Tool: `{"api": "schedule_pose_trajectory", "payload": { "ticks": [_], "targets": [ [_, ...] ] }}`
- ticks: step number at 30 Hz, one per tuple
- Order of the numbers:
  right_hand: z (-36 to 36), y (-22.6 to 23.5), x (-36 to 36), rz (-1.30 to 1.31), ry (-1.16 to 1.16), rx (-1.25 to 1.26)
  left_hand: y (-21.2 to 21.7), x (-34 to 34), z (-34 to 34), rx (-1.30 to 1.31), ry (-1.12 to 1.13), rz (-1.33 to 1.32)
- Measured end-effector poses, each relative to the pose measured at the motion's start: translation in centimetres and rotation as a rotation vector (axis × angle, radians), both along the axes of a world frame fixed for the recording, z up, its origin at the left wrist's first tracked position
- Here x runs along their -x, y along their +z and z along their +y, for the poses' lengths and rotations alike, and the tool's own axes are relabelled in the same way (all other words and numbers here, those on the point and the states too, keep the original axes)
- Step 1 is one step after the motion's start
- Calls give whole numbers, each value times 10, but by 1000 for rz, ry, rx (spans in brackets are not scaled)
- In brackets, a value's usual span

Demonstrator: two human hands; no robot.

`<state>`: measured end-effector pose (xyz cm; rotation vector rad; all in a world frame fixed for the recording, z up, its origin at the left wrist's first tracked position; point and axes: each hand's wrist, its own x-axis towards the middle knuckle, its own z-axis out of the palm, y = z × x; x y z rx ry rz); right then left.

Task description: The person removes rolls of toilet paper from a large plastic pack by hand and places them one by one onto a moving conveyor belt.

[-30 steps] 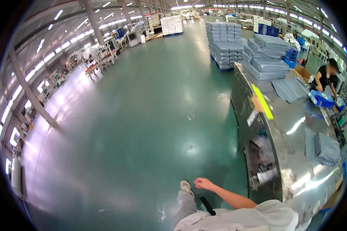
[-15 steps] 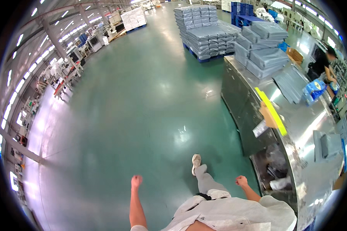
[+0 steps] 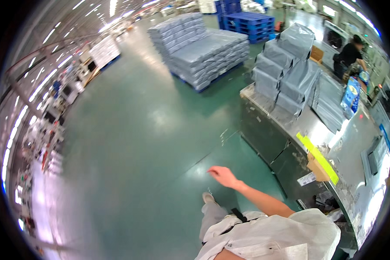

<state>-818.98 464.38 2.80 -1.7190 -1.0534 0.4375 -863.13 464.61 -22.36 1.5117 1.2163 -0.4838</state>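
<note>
My right hand [image 3: 223, 175] hangs over the green floor in front of my body, its fingers loosely curled together with nothing visible in them. It touches nothing; the nearest thing is the metal workbench [image 3: 264, 130] on my right. On that bench stand several stacked grey plastic-wrapped bundles [image 3: 297, 82], with flat grey plastic bags [image 3: 329, 106] and a blue printed bag [image 3: 351, 96] beside them. A bright yellow strip [image 3: 318, 158] and a piece of brown cardboard [image 3: 317, 168] sit at the bench's near edge. My left hand is out of the picture.
Ahead, a pallet [image 3: 199, 89] bears grey wrapped bundles. Blue pallets [image 3: 249, 26] are stacked farther back. Beyond the bench, a person in dark clothes [image 3: 349, 56] works at machinery. White goods [image 3: 105, 52] and machines line the left side.
The view has turned and moved forward, bringing the bench and loaded pallet nearer. My right hand has swung forward and leftward across my body. My left hand has left the picture.
</note>
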Motion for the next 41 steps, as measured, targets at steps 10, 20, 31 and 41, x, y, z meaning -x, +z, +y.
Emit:
{"api": "schedule_pose_trajectory", "payload": {
  "ticks": [10, 20, 31, 41],
  "targets": [
    [167, 57, -287, -65, -309, 0, -33, -291, 351, 20, -180, 1],
    [-19, 193, -648, -726, -1739, -309, 82, -787, 818, -300, -55, -485],
    [-186, 194, -786, -371, -2201, -604, -1, -1100, 709, 51, -706, -183],
    [-153, 184, -743, -312, -2454, -546, -64, -1469, 715, 80, -936, -75]
  ]
}}
